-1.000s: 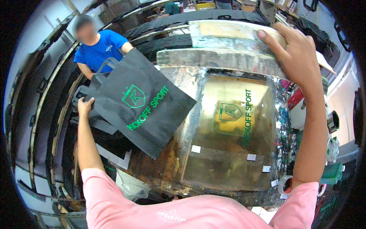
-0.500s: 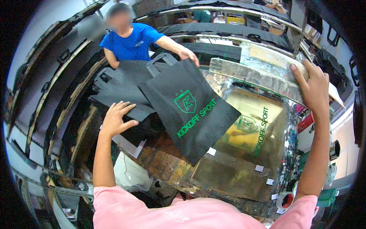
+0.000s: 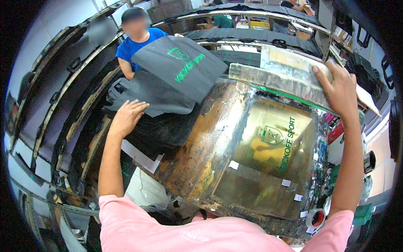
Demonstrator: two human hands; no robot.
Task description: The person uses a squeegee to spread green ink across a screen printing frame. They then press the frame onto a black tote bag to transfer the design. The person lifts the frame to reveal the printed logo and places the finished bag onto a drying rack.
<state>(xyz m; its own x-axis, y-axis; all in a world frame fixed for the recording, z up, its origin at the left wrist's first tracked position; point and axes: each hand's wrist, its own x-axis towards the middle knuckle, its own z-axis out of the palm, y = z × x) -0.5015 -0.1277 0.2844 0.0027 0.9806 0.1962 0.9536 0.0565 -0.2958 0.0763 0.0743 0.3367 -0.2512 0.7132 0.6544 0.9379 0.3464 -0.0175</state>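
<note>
On the left, the person's left grip (image 3: 129, 119) is loose, fingers stretched out by the near edge of some dark bags (image 3: 155, 98), maybe to steady them; can't tell if it's actually touching. Just past that, the black printed bag (image 3: 163, 69) tilts over the pile, a co-worker (image 3: 147, 41) at its far side, likely spread so the print doesn't smudge. Then a strip of worn tabletop (image 3: 180, 168) gives some room before the glossy panel (image 3: 268, 159). A tape roll (image 3: 315, 218) sits by the near-right edge. Far right, the right grip (image 3: 340, 90) is wrapped over a paint-stained frame (image 3: 281, 82), probably keeping it raised.
</note>
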